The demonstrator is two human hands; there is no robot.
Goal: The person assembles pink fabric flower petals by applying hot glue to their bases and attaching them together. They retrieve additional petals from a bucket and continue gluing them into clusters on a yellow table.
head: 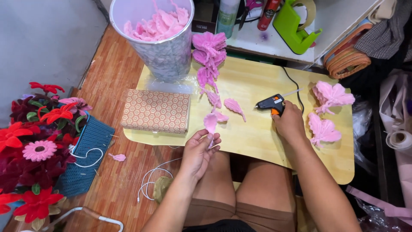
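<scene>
While both hands grip, two pink petals (pixel 234 105) lie loose.

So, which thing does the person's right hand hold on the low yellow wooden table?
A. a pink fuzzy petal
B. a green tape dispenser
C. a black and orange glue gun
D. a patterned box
C: the right hand closes around the handle of the black and orange glue gun on the low yellow wooden table, while the left hand holds a pink fuzzy petal.

Fuzzy pink cloth petal (pixel 210 123), smooth pale wooden table (pixel 257 137), plastic glue gun (pixel 271 103).
</scene>
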